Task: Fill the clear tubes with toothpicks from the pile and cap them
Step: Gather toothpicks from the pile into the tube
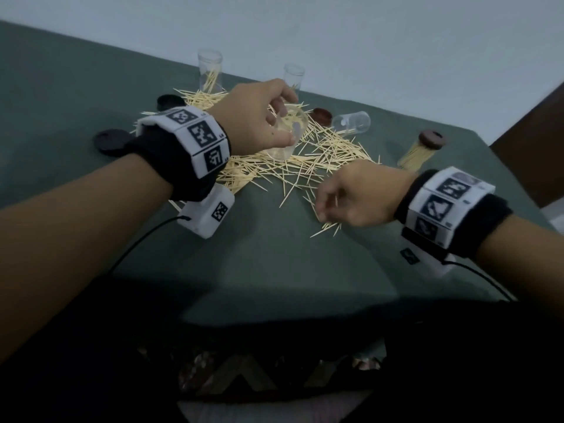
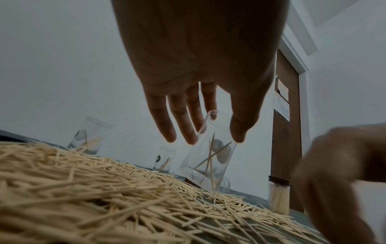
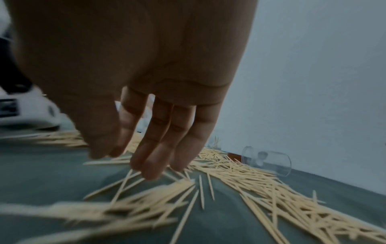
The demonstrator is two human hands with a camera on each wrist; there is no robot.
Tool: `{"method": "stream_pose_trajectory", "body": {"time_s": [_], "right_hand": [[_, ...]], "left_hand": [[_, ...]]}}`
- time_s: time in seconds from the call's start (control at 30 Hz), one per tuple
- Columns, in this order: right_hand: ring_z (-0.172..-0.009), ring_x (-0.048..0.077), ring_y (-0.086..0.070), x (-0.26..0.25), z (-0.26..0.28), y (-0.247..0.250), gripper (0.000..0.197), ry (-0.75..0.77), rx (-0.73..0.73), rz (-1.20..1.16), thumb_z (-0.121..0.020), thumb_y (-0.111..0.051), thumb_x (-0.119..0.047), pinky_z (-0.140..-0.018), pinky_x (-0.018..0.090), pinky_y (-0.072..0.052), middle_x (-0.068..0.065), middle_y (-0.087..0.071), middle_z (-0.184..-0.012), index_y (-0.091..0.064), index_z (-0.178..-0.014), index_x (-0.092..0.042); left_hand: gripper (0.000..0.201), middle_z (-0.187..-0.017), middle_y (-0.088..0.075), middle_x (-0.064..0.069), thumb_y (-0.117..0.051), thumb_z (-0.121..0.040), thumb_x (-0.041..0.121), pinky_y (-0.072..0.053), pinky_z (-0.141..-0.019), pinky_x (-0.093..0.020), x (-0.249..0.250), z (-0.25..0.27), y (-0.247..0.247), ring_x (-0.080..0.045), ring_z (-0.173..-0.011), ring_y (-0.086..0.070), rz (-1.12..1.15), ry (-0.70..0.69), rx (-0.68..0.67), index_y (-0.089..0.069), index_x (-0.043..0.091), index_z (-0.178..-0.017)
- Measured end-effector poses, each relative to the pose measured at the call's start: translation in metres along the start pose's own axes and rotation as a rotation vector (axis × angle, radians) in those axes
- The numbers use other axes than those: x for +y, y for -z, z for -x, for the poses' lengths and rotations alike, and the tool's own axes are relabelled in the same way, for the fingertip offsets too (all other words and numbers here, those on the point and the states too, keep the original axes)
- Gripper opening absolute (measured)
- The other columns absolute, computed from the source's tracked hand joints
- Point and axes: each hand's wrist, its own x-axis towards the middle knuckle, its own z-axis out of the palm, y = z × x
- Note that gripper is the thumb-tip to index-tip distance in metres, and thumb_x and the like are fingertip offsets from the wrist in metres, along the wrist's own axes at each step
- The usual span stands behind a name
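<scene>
Clasped at the rim by the left grip (image 1: 259, 117), thumb on one side and fingers on the other: a clear tube (image 1: 287, 132), tilted, base down in the pile of toothpicks (image 1: 274, 166), a few sticks crossed inside. Pile spread over the middle of the bench (image 1: 274, 270), thinning toward the near edge. At that thin fringe, the right grip (image 1: 357, 196), fingers pointing down onto loose sticks, thumb and forefinger tips together; cannot tell whether pinching anything.

Along the far edge, two upright tubes: far-left tube (image 1: 209, 70) and second tube (image 1: 293, 76), each with a few sticks. Just right of the pile, a brown cap (image 1: 322, 116) and a lying tube (image 1: 351, 123). Near the right edge, well apart from the grips, a full capped tube (image 1: 422, 151). Left of the pile, two black caps (image 1: 168, 102) (image 1: 110, 141). Bare green cloth from the fringe to the near edge and out toward the left edge.
</scene>
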Motion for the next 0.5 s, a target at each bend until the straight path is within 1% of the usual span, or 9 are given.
{"method": "stream_pose_trajectory", "body": {"time_s": [0.07, 0.1, 0.13, 0.17, 0.23, 0.3, 0.4, 0.43, 0.5], "right_hand": [[-0.074, -0.008, -0.060, -0.002, 0.014, -0.006, 0.013, -0.045, -0.136, 0.006, -0.083, -0.064, -0.028, -0.075, 0.015, -0.047, -0.026, -0.068, -0.076, -0.072, -0.083, -0.039], [-0.076, -0.008, -0.061, -0.001, 0.018, -0.010, 0.012, -0.064, -0.173, -0.009, -0.083, -0.065, -0.029, -0.077, 0.016, -0.048, -0.025, -0.068, -0.078, -0.072, -0.084, -0.038], [-0.078, -0.007, -0.061, 0.000, 0.020, -0.013, 0.011, -0.074, -0.174, -0.027, -0.084, -0.065, -0.029, -0.079, 0.018, -0.049, -0.023, -0.068, -0.081, -0.071, -0.086, -0.038], [-0.079, -0.005, -0.060, 0.002, 0.019, -0.015, 0.011, -0.080, -0.145, -0.045, -0.084, -0.065, -0.028, -0.080, 0.019, -0.049, -0.021, -0.068, -0.084, -0.071, -0.088, -0.036], [-0.081, -0.003, -0.059, 0.006, 0.013, -0.019, 0.012, -0.074, -0.041, -0.069, -0.085, -0.065, -0.025, -0.080, 0.019, -0.048, -0.018, -0.065, -0.089, -0.070, -0.090, -0.035], [-0.081, -0.002, -0.057, 0.010, 0.000, -0.019, 0.017, -0.067, 0.057, -0.078, -0.085, -0.064, -0.021, -0.081, 0.021, -0.047, -0.017, -0.062, -0.090, -0.071, -0.091, -0.035], [-0.083, 0.006, -0.057, 0.021, -0.019, -0.017, 0.019, -0.099, 0.166, -0.065, -0.086, -0.063, -0.018, -0.084, 0.026, -0.049, -0.015, -0.060, -0.090, -0.073, -0.096, -0.030], [-0.085, 0.008, -0.057, 0.025, -0.024, -0.016, 0.020, -0.115, 0.191, -0.066, -0.086, -0.063, -0.018, -0.085, 0.026, -0.049, -0.013, -0.062, -0.092, -0.073, -0.098, -0.030], [-0.088, 0.009, -0.059, 0.032, -0.028, -0.013, 0.022, -0.148, 0.239, -0.096, -0.086, -0.063, -0.018, -0.086, 0.026, -0.049, -0.011, -0.065, -0.096, -0.074, -0.098, -0.032]], "left_hand": [[0.059, -0.111, -0.060, 0.010, -0.076, -0.079, 0.037, -0.044, -0.077, -0.017, 0.004, -0.002, -0.004, -0.009, -0.097, -0.062, 0.001, 0.003, -0.015, -0.051, 0.027, -0.131], [0.059, -0.111, -0.059, 0.011, -0.076, -0.079, 0.037, -0.044, -0.077, -0.017, 0.007, -0.003, -0.005, -0.009, -0.097, -0.062, 0.001, 0.003, -0.021, -0.050, 0.027, -0.131], [0.059, -0.111, -0.059, 0.011, -0.076, -0.079, 0.036, -0.044, -0.077, -0.017, 0.009, -0.005, -0.006, -0.008, -0.097, -0.061, 0.001, 0.002, -0.024, -0.050, 0.028, -0.132], [0.059, -0.112, -0.059, 0.011, -0.076, -0.079, 0.036, -0.044, -0.078, -0.018, 0.010, -0.005, -0.007, -0.008, -0.098, -0.061, -0.001, -0.001, -0.027, -0.050, 0.028, -0.132], [0.059, -0.113, -0.059, 0.010, -0.076, -0.080, 0.035, -0.046, -0.081, -0.022, 0.012, -0.006, -0.009, -0.009, -0.098, -0.061, -0.006, -0.008, -0.033, -0.050, 0.027, -0.132], [0.059, -0.112, -0.059, 0.010, -0.076, -0.079, 0.035, -0.047, -0.082, -0.023, 0.012, -0.005, -0.011, -0.009, -0.098, -0.062, -0.009, -0.013, -0.036, -0.051, 0.027, -0.132], [0.058, -0.112, -0.060, 0.009, -0.077, -0.079, 0.036, -0.044, -0.075, -0.018, 0.010, -0.003, -0.012, -0.008, -0.096, -0.061, -0.012, -0.015, -0.028, -0.052, 0.027, -0.130], [0.058, -0.112, -0.060, 0.009, -0.077, -0.079, 0.036, -0.042, -0.073, -0.016, 0.008, -0.003, -0.012, -0.008, -0.096, -0.061, -0.017, -0.017, -0.029, -0.052, 0.026, -0.130], [0.059, -0.112, -0.060, 0.008, -0.077, -0.079, 0.037, -0.041, -0.073, -0.016, 0.006, -0.001, -0.011, -0.009, -0.097, -0.061, -0.023, -0.018, -0.033, -0.051, 0.026, -0.130]]}}
